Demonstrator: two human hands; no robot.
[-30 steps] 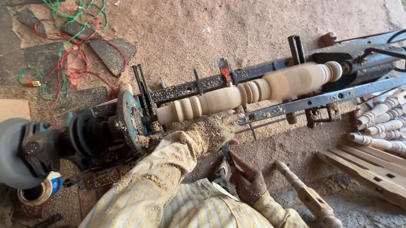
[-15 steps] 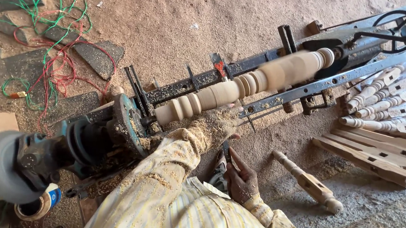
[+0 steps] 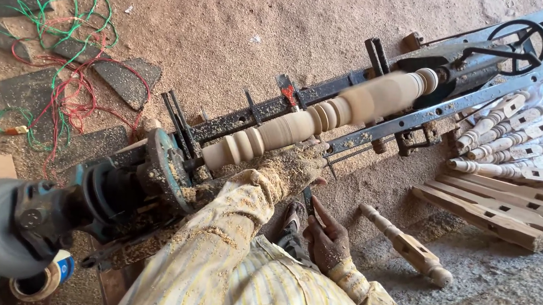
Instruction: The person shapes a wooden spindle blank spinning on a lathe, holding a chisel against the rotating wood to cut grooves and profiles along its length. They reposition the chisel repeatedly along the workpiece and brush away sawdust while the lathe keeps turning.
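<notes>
In the middle of the frame, the sawdust-covered left hand (image 3: 296, 167) presses on the spinning pale wooden post (image 3: 320, 114), shaping it, while the right hand (image 3: 326, 241) pinches a thin dark metal tool (image 3: 308, 202), needing steady pressure next.

Vantage: head camera, above the person's shoulders.
Facing: steeply down, past the fingers (image 3: 318, 209), onto the lathe (image 3: 378, 109).
Range: close, arm's reach.
</notes>
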